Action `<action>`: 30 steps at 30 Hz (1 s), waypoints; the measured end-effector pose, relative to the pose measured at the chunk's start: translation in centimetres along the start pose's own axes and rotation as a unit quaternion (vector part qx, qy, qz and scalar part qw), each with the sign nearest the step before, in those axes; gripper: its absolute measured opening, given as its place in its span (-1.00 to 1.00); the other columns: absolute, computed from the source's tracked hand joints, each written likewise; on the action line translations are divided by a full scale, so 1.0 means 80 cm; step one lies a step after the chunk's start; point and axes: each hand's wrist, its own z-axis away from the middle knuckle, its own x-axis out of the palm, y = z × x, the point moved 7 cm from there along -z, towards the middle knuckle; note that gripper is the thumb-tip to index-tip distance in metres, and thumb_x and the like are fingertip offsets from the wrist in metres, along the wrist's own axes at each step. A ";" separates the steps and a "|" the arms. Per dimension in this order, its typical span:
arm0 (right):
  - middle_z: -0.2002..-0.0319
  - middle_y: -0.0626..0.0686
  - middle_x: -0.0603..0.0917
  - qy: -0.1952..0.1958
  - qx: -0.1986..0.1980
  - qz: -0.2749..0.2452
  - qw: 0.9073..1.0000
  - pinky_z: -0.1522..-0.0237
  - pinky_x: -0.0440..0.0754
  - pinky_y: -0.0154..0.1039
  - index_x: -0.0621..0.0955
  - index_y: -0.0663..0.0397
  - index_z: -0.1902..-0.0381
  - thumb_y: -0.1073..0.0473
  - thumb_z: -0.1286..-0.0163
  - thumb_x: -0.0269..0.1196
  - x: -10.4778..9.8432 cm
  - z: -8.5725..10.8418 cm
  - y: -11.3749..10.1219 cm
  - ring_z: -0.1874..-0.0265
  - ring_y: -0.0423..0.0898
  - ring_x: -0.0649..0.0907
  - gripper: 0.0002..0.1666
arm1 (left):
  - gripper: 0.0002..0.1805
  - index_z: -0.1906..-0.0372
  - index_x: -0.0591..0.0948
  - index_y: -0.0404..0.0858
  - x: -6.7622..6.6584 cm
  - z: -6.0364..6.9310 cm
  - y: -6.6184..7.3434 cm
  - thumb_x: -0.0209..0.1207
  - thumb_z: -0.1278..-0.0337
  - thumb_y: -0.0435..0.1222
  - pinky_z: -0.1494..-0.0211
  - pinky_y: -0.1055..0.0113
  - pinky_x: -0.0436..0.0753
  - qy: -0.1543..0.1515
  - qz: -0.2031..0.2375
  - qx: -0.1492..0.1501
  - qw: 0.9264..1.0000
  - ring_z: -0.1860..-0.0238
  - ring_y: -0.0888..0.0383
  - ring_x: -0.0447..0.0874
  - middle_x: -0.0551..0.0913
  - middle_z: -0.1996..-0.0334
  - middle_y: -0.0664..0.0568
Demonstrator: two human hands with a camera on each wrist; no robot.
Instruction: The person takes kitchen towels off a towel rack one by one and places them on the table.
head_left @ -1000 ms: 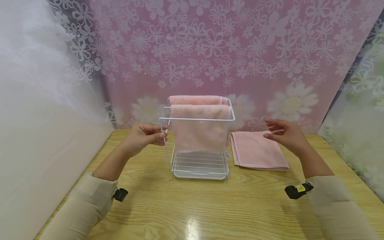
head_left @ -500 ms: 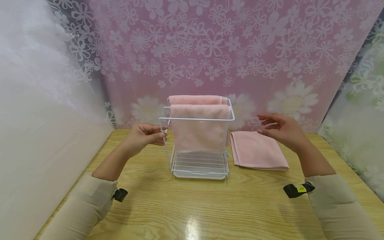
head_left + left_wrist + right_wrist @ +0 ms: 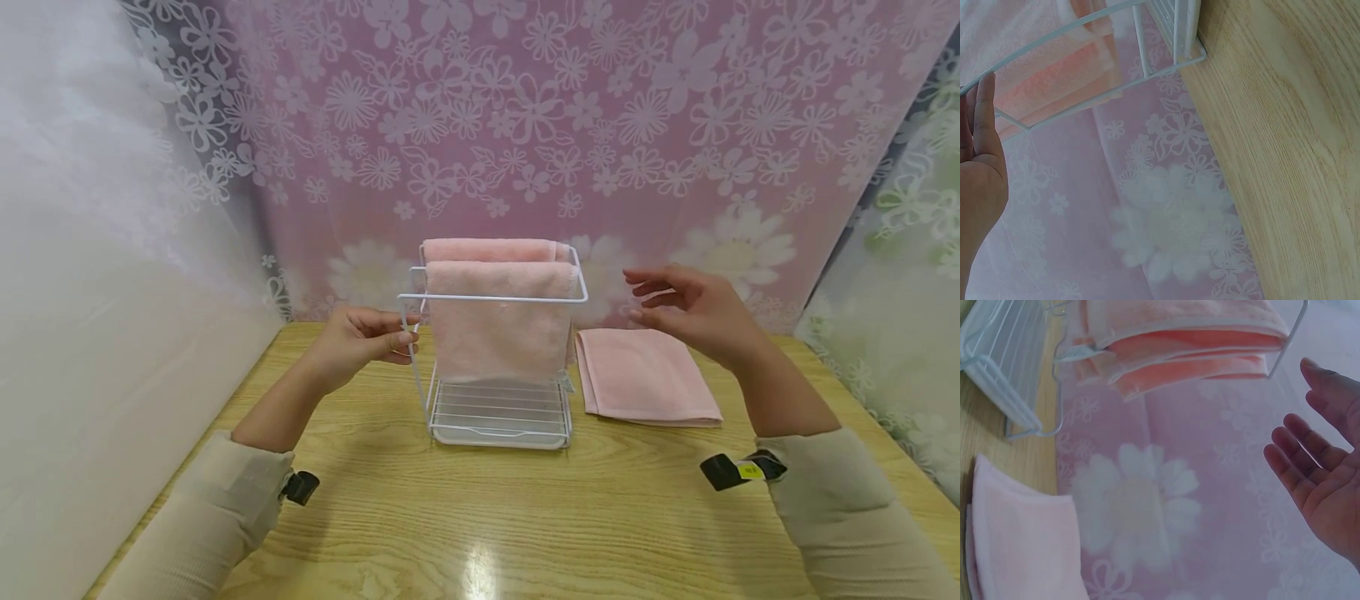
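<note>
White wire rack [image 3: 492, 297] pinched in my left grip [image 3: 351, 343]; my right grip [image 3: 696, 313], loose-fingered and empty, hovers near the folded pink towel [image 3: 647, 379].

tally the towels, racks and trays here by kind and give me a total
Pink towels: 3 (2 hanging, 1 folded flat)
White wire rack: 1
White tray: 1
Total: 5
</note>
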 end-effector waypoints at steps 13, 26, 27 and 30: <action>-0.09 -0.01 0.63 -0.013 -0.103 0.013 0.994 0.04 0.63 -0.48 0.58 0.21 -0.19 0.45 -0.21 0.36 0.003 -0.028 -0.062 0.04 -0.22 0.62 -0.45 | -0.84 0.15 0.75 -0.35 0.003 0.000 0.001 0.22 -0.25 -0.47 0.10 0.04 0.74 -0.006 -0.009 0.008 1.000 0.21 0.04 0.75 0.72 0.09 0.02; -0.10 0.00 0.61 -0.059 -0.135 0.050 0.988 -0.09 0.59 -0.37 0.56 0.03 -0.25 0.34 -0.22 0.41 0.015 -0.060 -0.106 -0.02 -0.18 0.60 -0.38 | -0.81 0.14 0.76 -0.28 0.002 0.000 0.000 0.21 -0.24 -0.49 0.10 0.05 0.74 -0.002 0.008 -0.002 1.000 0.23 0.05 0.75 0.75 0.21 0.00; -0.11 -0.01 0.61 -0.064 -0.134 0.053 0.988 -0.10 0.59 -0.36 0.56 0.03 -0.25 0.32 -0.22 0.41 0.017 -0.062 -0.108 -0.03 -0.16 0.60 -0.38 | -0.81 0.15 0.76 -0.27 0.002 0.000 0.000 0.21 -0.24 -0.50 0.10 0.05 0.74 -0.001 0.007 -0.004 1.000 0.23 0.05 0.75 0.74 0.20 0.00; -0.13 0.00 0.61 -0.076 -0.134 0.056 0.986 -0.13 0.58 -0.34 0.56 0.06 -0.25 0.31 -0.21 0.42 0.021 -0.069 -0.114 -0.04 -0.04 0.60 -0.38 | -0.82 0.18 0.76 -0.28 0.002 0.001 0.001 0.21 -0.24 -0.51 0.10 0.05 0.74 0.004 0.005 -0.009 1.000 0.22 0.05 0.75 0.72 0.10 0.02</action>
